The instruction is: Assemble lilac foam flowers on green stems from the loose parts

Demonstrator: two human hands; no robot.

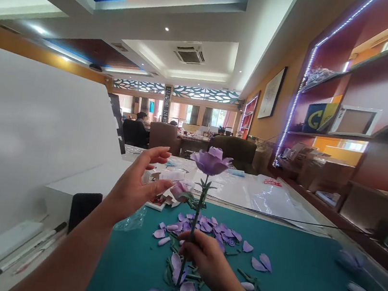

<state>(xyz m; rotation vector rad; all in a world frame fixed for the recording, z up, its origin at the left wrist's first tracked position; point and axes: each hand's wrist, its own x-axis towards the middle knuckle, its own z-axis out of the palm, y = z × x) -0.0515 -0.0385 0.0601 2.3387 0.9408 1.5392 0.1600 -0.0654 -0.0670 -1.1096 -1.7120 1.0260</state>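
Note:
My right hand (206,259) is closed around the green stem (197,214) of a purple artificial flower (211,162), holding it upright above the teal mat (305,279). My left hand (137,183) is raised to the left of the flower, fingers spread and curved, holding nothing. It hovers a short way from the bloom without touching it. A smaller pink bud (179,190) sits on the stem just right of my left thumb. Loose purple petals (211,228) and green bits lie scattered on the mat under and around my right hand.
A white board (27,140) stands at the left, with pens (30,250) and a dark phone (84,207) near it. Clear plastic sheets (256,191) lie beyond the mat. Shelves with boxes run along the right wall. People sit at desks far behind.

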